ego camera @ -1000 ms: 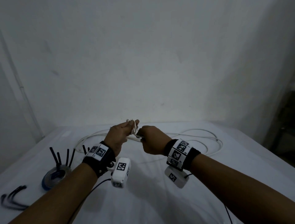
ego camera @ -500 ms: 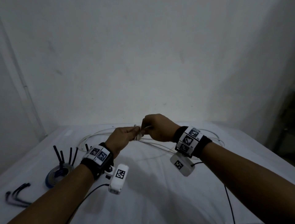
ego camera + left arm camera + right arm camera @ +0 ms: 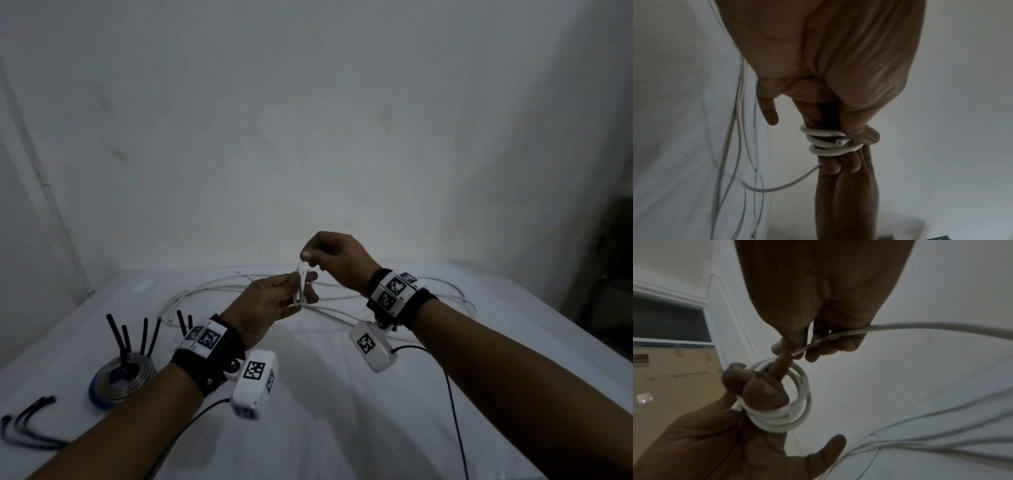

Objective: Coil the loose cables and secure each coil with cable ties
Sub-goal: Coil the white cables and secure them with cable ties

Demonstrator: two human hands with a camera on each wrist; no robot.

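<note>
the left hand (image 3: 270,305) serves as a spool: a few turns of white cable (image 3: 797,404) wrap two straightened fingers, the thumb (image 3: 863,134) pinning the cut end so the coil cannot spring loose. the right hand (image 3: 337,257), up at one o'clock from it, pinches the running length to feed the next turn. the coil's axis seems to run along those fingers, roughly level. the slack trails across the table (image 3: 325,428) toward twelve o'clock. black cable ties (image 3: 30,425) wait at eight o'clock.
</note>
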